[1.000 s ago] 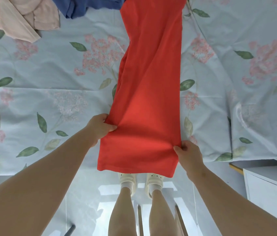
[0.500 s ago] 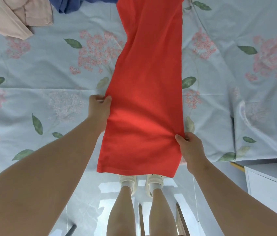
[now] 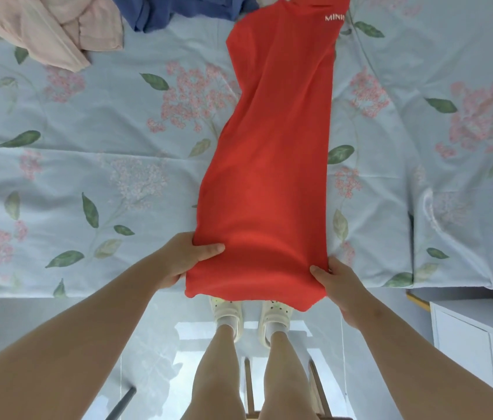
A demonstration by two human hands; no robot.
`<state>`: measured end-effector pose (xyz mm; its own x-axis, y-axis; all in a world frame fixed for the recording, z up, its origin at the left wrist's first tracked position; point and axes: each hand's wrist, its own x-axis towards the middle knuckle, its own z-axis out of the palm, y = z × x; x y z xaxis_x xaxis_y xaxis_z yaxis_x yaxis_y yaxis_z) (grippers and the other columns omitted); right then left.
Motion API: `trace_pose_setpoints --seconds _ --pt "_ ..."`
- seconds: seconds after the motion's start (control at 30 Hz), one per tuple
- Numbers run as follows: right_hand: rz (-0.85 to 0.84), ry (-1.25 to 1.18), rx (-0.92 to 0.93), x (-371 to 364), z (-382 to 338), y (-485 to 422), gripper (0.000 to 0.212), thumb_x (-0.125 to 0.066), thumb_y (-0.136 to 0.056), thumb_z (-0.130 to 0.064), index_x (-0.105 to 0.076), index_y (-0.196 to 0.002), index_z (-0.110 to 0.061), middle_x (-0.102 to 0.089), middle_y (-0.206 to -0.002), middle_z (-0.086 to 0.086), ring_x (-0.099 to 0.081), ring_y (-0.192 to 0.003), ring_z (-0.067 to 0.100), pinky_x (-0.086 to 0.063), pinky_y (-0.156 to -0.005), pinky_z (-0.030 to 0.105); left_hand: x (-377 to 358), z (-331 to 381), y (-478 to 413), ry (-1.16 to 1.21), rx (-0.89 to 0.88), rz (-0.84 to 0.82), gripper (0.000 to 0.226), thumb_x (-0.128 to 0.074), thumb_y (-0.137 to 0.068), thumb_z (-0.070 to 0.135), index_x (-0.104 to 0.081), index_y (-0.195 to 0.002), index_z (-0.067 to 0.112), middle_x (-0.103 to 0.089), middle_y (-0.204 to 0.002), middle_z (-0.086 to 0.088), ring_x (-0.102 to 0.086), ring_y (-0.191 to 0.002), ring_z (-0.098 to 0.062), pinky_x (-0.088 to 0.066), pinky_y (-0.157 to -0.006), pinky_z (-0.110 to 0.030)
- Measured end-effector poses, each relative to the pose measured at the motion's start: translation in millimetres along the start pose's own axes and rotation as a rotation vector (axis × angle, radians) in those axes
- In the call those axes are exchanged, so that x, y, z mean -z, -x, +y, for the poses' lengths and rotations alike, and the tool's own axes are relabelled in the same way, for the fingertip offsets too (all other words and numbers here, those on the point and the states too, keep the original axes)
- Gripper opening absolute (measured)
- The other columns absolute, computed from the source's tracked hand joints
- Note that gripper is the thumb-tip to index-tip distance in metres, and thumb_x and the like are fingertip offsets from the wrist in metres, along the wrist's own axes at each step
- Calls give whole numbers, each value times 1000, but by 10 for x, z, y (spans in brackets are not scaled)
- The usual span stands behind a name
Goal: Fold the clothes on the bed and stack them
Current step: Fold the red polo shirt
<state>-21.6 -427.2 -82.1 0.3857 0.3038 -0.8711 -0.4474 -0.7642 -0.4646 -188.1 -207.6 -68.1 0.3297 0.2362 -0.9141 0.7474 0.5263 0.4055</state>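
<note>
The floral-sheeted bed (image 3: 87, 140) bears a long red garment (image 3: 269, 177) lengthwise, a crumpled pink garment (image 3: 57, 28) and a blue garment (image 3: 178, 10) beyond.

A bed (image 3: 87, 131) under a pale blue flowered sheet (image 3: 421, 147) fills the upper frame. Below it, glossy pale floor (image 3: 154, 344) reflects light; a white cabinet (image 3: 481, 344) stands lower right.
</note>
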Motion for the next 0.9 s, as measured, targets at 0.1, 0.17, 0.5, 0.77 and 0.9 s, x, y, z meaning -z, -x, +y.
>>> trace_pose_setpoints --seconds 0.1,0.17,0.5,0.77,0.9 --pt "-24 -133 -62 -1 -69 150 12 -51 -93 -8 -59 -93 -17 -63 -111 13 -58 -105 32 -43 -103 44 54 58 107 45 -33 -15 39 -71 -81 26 -59 -115 12 -68 -110 -6 -65 -102 -23 -52 -88 -37" --pt "-11 -231 -43 -6 -204 236 14 -51 -91 -4 -61 -90 -14 -63 -102 11 -57 -94 27 -44 -95 38 93 176 170 49 -69 -53 29 -66 -85 28 -59 -112 17 -68 -110 -1 -65 -101 -18 -51 -85 -31" --pt "130 -782 267 123 -1333 297 16 -45 -89 -3 -60 -87 -9 -63 -85 5 -61 -79 17 -49 -73 27 302 1267 264 137 -338 -76 22 -50 -96 15 -58 -116 12 -69 -106 -3 -66 -95 -16 -54 -79 -28" --pt "166 -720 372 495 -2395 -377 19 -50 -94 -11 -60 -106 -22 -64 -98 -6 -61 -84 6 -49 -64 21 5 2432 -423 362 -450 136 37 -51 -97 19 -51 -131 5 -63 -113 -6 -60 -102 -21 -52 -79 -31" --pt "196 -434 267 579 -2642 -929 66 -57 -92 -24 -21 -147 -30 -30 -150 -4 -39 -131 16 -30 -90 29 -49 2572 -892 14 -354 440 72 -60 -89 43 -23 -148 21 -29 -149 -1 -39 -130 -23 -38 -101 -36"
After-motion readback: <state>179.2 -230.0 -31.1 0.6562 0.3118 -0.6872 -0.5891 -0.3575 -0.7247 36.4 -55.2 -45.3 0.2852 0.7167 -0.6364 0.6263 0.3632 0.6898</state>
